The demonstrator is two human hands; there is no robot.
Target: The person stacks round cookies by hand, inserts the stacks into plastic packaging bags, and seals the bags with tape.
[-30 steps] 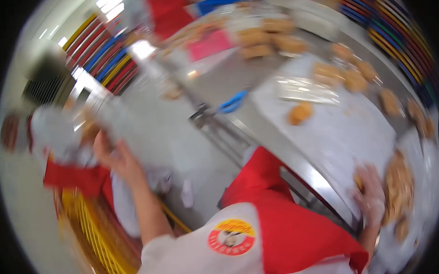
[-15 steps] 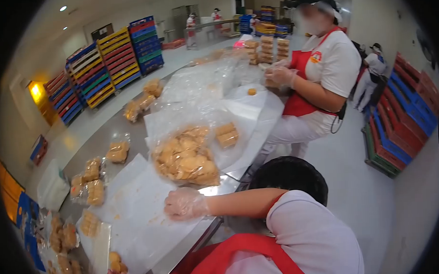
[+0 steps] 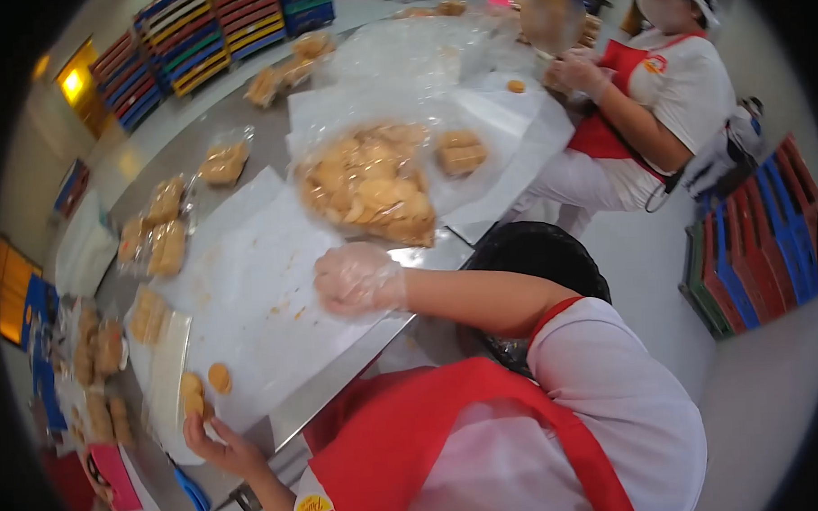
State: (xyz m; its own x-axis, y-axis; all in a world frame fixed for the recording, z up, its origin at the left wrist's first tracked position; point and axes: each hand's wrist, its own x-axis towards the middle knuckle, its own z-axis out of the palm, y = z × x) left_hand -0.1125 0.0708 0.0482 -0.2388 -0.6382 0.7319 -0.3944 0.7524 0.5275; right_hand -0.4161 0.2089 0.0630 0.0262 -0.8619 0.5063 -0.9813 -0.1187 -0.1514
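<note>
My right hand (image 3: 359,279), in a clear plastic glove, is curled closed over the white paper (image 3: 256,261); anything inside it is hidden. Above it lies a big clear bag of round cookies (image 3: 370,183), beside a small pack (image 3: 460,153). My bare left hand (image 3: 223,448) is at the paper's lower left with its fingers apart, the fingertips near a few round cookies (image 3: 192,395). A single cookie (image 3: 220,377) lies just right of those. Next to them is a flat clear wrapper (image 3: 176,363).
Several wrapped packs (image 3: 166,246) lie on the metal table (image 3: 215,111). A black bin (image 3: 553,255) stands beyond my right forearm. A co-worker (image 3: 665,93) is at the upper right. Blue-handled scissors (image 3: 191,492) lie lower left; stacked crates (image 3: 751,243) stand right.
The view has turned back to the table and tilted downward. My left hand, at the bottom edge half a second ago, now shows more fully beside the cookies. My right hand remains closed over the paper.
</note>
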